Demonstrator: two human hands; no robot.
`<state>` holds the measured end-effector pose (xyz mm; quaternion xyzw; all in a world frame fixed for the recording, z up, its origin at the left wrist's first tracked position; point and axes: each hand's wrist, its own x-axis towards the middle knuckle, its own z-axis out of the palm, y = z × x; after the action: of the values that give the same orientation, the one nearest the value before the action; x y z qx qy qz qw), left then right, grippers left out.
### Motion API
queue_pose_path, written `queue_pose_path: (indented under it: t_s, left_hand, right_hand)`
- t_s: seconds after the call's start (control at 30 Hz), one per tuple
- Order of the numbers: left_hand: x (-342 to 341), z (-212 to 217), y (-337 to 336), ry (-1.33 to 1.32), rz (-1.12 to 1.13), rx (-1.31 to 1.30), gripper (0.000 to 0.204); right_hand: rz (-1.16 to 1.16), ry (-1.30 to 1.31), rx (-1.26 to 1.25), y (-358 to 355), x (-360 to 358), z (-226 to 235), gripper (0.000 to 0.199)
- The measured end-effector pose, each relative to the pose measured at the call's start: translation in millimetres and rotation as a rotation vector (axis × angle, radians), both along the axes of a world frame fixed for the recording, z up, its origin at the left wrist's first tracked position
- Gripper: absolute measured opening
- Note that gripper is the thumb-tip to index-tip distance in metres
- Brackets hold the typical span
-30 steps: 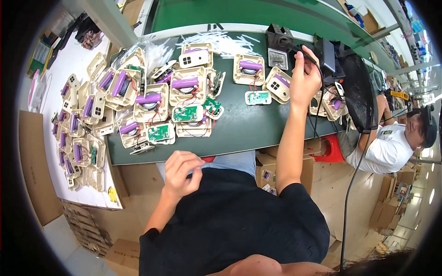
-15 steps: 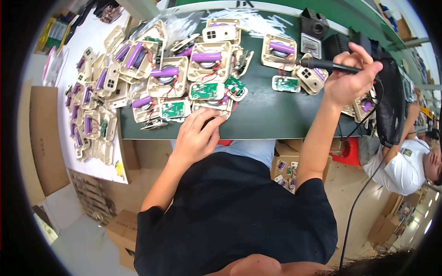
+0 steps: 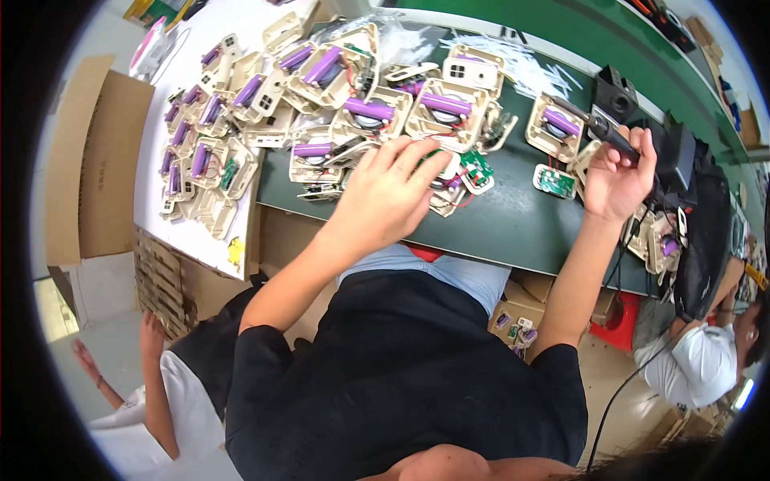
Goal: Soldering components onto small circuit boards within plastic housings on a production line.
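My left hand [image 3: 387,195] rests palm down on the green bench [image 3: 513,224], fingers spread over a small green circuit board [image 3: 475,170] and a beige housing. My right hand [image 3: 616,178] is closed around a black soldering iron [image 3: 597,127], whose tip points left toward a beige housing with a purple battery cell [image 3: 555,124]. Another green circuit board [image 3: 554,181] lies just left of the right hand. Several more beige housings with purple cells [image 3: 365,108] are piled beyond the left hand.
A white board [image 3: 200,160] at the left carries rows of beige housings. A brown cardboard box [image 3: 96,168] stands further left. A black stand [image 3: 613,94] sits at the bench's back. Other people sit at lower left [image 3: 152,401] and lower right [image 3: 690,361]. Cartons lie under the bench.
My left hand has come up from my lap onto the bench and now covers the parts near the circuit board. My right hand has lowered the soldering iron toward the bench.
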<state>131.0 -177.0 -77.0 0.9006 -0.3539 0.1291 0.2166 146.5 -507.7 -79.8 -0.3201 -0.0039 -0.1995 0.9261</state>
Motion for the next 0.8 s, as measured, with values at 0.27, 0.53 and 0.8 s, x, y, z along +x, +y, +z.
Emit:
queue_pose_path:
  t_s: [0.27,0.53,0.8]
  left_hand:
    - [-9.9,-2.2,31.4,-0.132,-0.139,-0.211,0.031]
    - [-29.2,-24.1,17.9,-0.044,-0.137,-0.233,0.030]
    - [-32.1,-32.2,33.5,-0.135,-0.060,-0.056,0.031]
  right_hand:
    - [-0.023,-0.026,-0.010,-11.5,8.7,-7.4,0.034]
    - [0.010,-0.017,0.012,-14.0,7.7,-9.6,0.032]
    - [-0.092,-0.024,-0.076,-17.9,3.4,-10.4,0.037]
